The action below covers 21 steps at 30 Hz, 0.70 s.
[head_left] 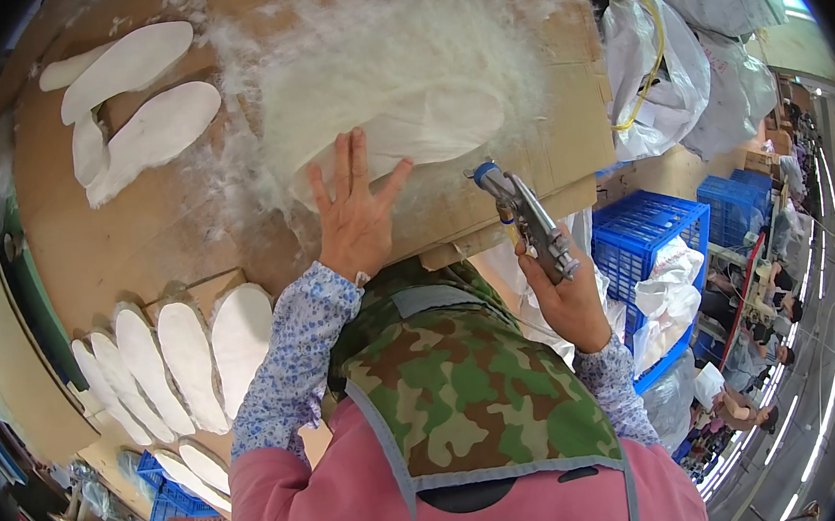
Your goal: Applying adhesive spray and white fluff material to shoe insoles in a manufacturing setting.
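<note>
My left hand (357,214) rests with spread fingers on the near edge of a white insole-shaped piece (439,123). That piece lies on a pale, fluffy fibre layer (388,57) over brown cardboard (167,219). In my right hand (573,304) is a metal spray gun (534,219), its blue-ringed nozzle end directed toward the work surface near the piece's right end. The fingers wrap round the gun's lower body and partly hide it.
More white insole pieces (133,72) lie at the far left. Several others (186,358) stand in a row at the near left. Right of the surface are a blue crate (646,228) with white bags and hanging plastic sacks (657,87). People (744,410) sit farther right.
</note>
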Each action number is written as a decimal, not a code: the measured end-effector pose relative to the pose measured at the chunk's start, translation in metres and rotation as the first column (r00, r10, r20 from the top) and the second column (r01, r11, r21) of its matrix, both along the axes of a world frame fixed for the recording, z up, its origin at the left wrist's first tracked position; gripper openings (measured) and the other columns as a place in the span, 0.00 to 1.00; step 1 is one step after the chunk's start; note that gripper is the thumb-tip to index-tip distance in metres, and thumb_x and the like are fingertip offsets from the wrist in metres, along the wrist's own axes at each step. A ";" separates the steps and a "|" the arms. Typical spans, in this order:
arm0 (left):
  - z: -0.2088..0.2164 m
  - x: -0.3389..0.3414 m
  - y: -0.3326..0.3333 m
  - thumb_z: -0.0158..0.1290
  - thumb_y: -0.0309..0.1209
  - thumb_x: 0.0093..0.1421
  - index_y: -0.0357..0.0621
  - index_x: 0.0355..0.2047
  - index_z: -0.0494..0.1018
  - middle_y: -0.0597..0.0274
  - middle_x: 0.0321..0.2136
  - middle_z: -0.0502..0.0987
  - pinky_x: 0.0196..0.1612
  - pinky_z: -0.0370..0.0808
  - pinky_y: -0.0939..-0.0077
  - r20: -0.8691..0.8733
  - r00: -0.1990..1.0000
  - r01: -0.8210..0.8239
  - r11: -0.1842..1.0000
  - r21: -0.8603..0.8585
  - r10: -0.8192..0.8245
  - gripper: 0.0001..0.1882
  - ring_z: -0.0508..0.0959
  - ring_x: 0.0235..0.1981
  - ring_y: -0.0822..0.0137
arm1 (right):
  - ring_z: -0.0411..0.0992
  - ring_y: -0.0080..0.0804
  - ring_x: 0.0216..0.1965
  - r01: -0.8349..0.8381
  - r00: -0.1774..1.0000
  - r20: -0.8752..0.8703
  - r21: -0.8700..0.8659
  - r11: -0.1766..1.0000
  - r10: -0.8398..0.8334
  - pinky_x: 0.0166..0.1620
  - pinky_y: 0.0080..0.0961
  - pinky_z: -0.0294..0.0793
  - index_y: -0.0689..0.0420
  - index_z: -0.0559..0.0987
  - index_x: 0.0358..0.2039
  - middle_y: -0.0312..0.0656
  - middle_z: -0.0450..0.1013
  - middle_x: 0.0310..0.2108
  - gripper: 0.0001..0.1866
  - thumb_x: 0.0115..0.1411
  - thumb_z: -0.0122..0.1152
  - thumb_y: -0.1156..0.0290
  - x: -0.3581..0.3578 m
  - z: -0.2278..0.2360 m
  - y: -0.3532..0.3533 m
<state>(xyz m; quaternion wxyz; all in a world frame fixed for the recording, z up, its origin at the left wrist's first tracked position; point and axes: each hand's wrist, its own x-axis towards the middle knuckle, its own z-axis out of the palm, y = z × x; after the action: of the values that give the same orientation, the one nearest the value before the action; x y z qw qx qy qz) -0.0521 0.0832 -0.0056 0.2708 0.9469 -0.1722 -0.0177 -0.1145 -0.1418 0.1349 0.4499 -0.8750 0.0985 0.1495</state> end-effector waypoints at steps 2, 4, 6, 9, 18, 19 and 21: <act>0.001 -0.004 0.007 0.45 0.18 0.50 0.60 0.59 0.68 0.43 0.68 0.43 0.64 0.37 0.32 -0.002 1.000 -0.015 1.000 0.005 0.015 0.34 0.41 0.70 0.46 | 0.74 0.36 0.32 -0.078 0.997 0.021 0.007 0.997 0.078 0.37 0.27 0.71 0.60 0.70 0.48 0.44 0.74 0.32 0.16 0.59 0.56 0.80 0.001 -0.002 0.004; 0.004 -0.011 0.016 0.46 0.19 0.51 0.60 0.60 0.67 0.44 0.68 0.44 0.64 0.38 0.32 -0.025 0.999 -0.030 0.998 0.052 0.031 0.35 0.41 0.70 0.46 | 0.74 0.41 0.33 -0.097 0.995 0.030 0.031 0.995 0.096 0.37 0.29 0.71 0.60 0.70 0.47 0.47 0.74 0.33 0.15 0.58 0.57 0.80 0.004 -0.002 0.012; 0.004 -0.017 0.025 0.46 0.19 0.51 0.60 0.60 0.66 0.44 0.68 0.44 0.63 0.38 0.32 -0.029 0.998 -0.047 0.997 0.067 0.049 0.35 0.42 0.70 0.46 | 0.74 0.43 0.34 -0.124 0.992 -0.015 0.011 0.992 0.124 0.38 0.30 0.71 0.60 0.70 0.46 0.48 0.74 0.33 0.15 0.58 0.57 0.79 0.009 0.002 0.021; 0.004 -0.028 0.037 0.46 0.19 0.52 0.59 0.60 0.66 0.44 0.68 0.44 0.63 0.38 0.32 -0.031 0.996 -0.081 0.993 0.082 0.084 0.34 0.42 0.70 0.46 | 0.71 0.34 0.35 -0.198 0.980 -0.024 0.021 0.980 0.199 0.39 0.25 0.70 0.61 0.70 0.48 0.44 0.73 0.34 0.16 0.59 0.56 0.80 0.012 0.003 0.029; 0.003 -0.048 0.058 0.51 0.24 0.53 0.61 0.63 0.63 0.45 0.69 0.44 0.63 0.38 0.32 -0.101 0.978 -0.167 0.976 0.137 0.182 0.35 0.41 0.70 0.46 | 0.75 0.31 0.37 -0.384 0.923 -0.012 0.006 0.923 0.384 0.41 0.25 0.72 0.62 0.70 0.47 0.44 0.76 0.33 0.16 0.58 0.56 0.80 0.011 -0.001 0.057; 0.003 -0.049 0.059 0.50 0.23 0.52 0.61 0.63 0.63 0.45 0.69 0.43 0.63 0.38 0.32 -0.105 0.978 -0.167 0.976 0.142 0.182 0.35 0.41 0.70 0.46 | 0.76 0.33 0.37 -0.395 0.919 -0.013 0.004 0.919 0.395 0.42 0.26 0.72 0.61 0.70 0.47 0.45 0.76 0.33 0.16 0.58 0.56 0.80 0.011 -0.001 0.059; 0.003 -0.053 0.061 0.50 0.23 0.52 0.61 0.63 0.62 0.45 0.68 0.43 0.63 0.38 0.32 -0.100 0.976 -0.179 0.974 0.136 0.193 0.35 0.41 0.70 0.46 | 0.76 0.33 0.37 -0.420 0.908 -0.006 0.006 0.908 0.420 0.42 0.26 0.72 0.61 0.70 0.47 0.45 0.76 0.33 0.16 0.58 0.56 0.80 0.011 -0.001 0.062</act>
<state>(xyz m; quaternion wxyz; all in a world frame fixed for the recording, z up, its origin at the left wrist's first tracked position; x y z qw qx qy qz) -0.1049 0.1443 -0.0024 0.2202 0.9716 -0.0658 -0.0562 -0.1030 -0.0793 0.1336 0.4088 -0.8741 -0.0907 0.2461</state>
